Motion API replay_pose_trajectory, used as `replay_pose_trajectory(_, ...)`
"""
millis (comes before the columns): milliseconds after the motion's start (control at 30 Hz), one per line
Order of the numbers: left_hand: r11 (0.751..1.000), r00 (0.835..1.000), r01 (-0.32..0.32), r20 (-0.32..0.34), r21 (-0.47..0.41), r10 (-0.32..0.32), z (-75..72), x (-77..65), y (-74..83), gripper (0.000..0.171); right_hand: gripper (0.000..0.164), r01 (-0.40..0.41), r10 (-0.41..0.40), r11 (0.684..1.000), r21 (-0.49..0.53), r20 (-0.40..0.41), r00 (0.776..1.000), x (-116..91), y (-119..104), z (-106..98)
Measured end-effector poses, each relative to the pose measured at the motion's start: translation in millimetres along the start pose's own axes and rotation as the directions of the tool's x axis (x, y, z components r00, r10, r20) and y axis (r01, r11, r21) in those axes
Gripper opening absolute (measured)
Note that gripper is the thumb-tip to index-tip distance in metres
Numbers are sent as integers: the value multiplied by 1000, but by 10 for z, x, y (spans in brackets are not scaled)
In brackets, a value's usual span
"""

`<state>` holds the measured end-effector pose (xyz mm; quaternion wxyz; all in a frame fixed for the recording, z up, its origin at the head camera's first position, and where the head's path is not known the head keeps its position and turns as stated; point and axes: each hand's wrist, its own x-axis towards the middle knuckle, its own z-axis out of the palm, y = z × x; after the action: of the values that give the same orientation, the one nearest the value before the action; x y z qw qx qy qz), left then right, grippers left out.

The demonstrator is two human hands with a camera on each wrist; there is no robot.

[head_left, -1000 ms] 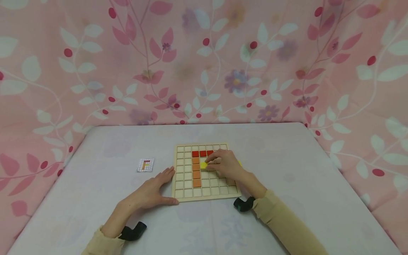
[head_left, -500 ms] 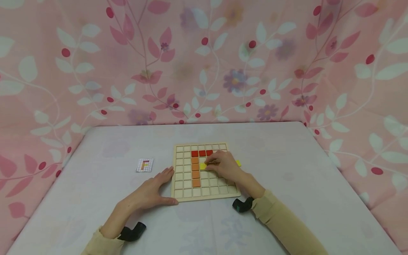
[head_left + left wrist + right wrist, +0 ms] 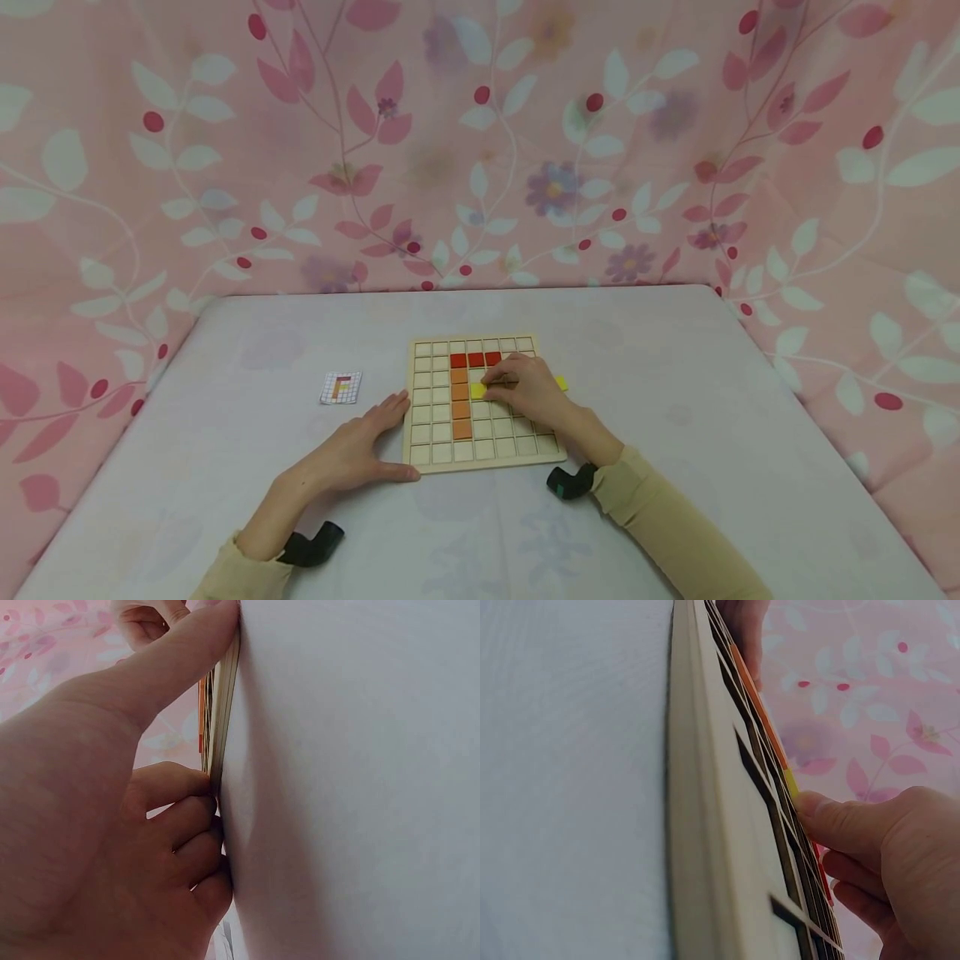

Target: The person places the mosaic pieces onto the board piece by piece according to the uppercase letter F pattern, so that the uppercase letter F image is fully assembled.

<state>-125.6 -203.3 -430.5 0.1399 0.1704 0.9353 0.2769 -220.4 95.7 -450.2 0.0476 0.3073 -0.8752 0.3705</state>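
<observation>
A square wooden grid board (image 3: 483,450) lies on the table, with a column of orange tiles (image 3: 460,392) and a row of red tiles (image 3: 476,360) set in its cells. My right hand (image 3: 528,390) is over the board, its thumb and fingertips pinching the right side of a yellow tile (image 3: 477,391) beside the orange column. In the right wrist view the thumb tip meets that yellow tile (image 3: 790,781). With fingers extended, my left hand (image 3: 356,450) rests along the board's left edge, its thumb at the near left corner. The right hand hides several cells.
A small pattern card (image 3: 341,388) with a coloured grid figure lies left of the board. Another yellow piece (image 3: 562,383) shows at the board's right edge, partly behind the right hand. The white-covered table (image 3: 660,358) ends at a pink floral backdrop.
The yellow tile under my right fingertips has gone from looking turned to sitting square with the grid. Both hands otherwise keep their places.
</observation>
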Motion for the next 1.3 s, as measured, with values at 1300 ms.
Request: replay_pose_trajectory(1300,1000,1000,16,7,-5,-16,4,-6,11,112,19,-203,210,965,165,-29,977,-140,153,-497)
